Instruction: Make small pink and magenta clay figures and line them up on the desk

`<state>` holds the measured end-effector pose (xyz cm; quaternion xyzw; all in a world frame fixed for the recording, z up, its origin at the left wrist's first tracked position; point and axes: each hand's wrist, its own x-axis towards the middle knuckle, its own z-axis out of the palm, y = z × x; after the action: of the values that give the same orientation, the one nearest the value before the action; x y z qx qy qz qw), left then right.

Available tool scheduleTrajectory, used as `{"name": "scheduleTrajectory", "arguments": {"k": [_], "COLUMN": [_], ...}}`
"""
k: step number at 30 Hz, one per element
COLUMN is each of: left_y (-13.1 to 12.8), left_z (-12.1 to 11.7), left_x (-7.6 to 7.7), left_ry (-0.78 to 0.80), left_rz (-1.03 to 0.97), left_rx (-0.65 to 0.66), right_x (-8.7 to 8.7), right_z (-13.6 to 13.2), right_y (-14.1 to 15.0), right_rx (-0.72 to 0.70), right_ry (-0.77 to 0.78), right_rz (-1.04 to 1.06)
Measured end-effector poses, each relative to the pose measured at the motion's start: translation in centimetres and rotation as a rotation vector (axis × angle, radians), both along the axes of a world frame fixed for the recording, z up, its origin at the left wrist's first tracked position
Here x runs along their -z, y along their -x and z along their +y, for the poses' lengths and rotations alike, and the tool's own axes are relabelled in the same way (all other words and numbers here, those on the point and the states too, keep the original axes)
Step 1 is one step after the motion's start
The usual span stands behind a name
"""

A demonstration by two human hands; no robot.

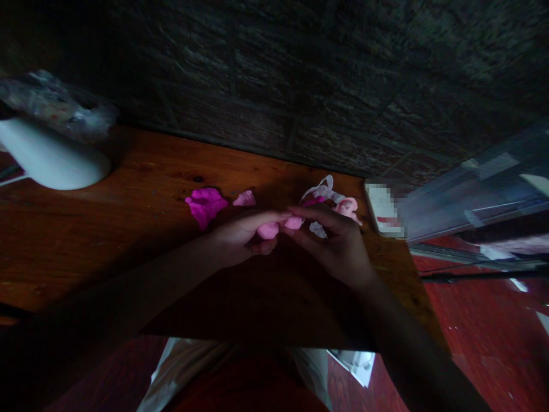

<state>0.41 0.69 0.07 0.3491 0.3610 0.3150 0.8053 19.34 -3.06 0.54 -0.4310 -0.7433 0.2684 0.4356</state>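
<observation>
Above the wooden table (141, 212), my left hand (238, 237) is closed around a light pink lump (268, 230) that looks like soft clay. My right hand (332, 243) pinches another pink piece (293, 222) beside it; whether the two pieces are joined I cannot tell. Behind my left hand lie a flattened magenta piece (206, 206) and a small pale pink scrap (244, 198). Close to my right fingers are thin white strips (328, 189), a magenta bit (313, 201), a pale pink crumpled piece (348, 209) and a whitish scrap (318, 230).
At the left stands a white conical object (55, 154), with crinkled clear plastic (64, 106) behind it. A white box (384, 209) lies by the table's right end, next to a clear panel (476, 177). A dark stone-patterned wall (257, 74) borders the back.
</observation>
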Motion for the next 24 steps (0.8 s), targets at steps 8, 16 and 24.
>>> {"name": "scheduleTrajectory", "arguments": {"k": [8, 16, 24], "left_y": [-0.1, -0.1, 0.9], "left_z": [-0.1, 0.1, 0.3], "left_x": [-0.3, 0.1, -0.7], "left_ry": [0.046, 0.039, -0.587], "left_rz": [-0.017, -0.017, 0.245], "left_rx": [-0.003, -0.039, -0.225], "right_x": [0.1, 0.2, 0.1], "right_z": [0.0, 0.1, 0.2], "right_y": [-0.1, 0.0, 0.0], "right_rx": [0.024, 0.046, 0.024], "right_ry": [0.01, -0.015, 0.146], "right_rz": [0.016, 0.017, 0.14]}}
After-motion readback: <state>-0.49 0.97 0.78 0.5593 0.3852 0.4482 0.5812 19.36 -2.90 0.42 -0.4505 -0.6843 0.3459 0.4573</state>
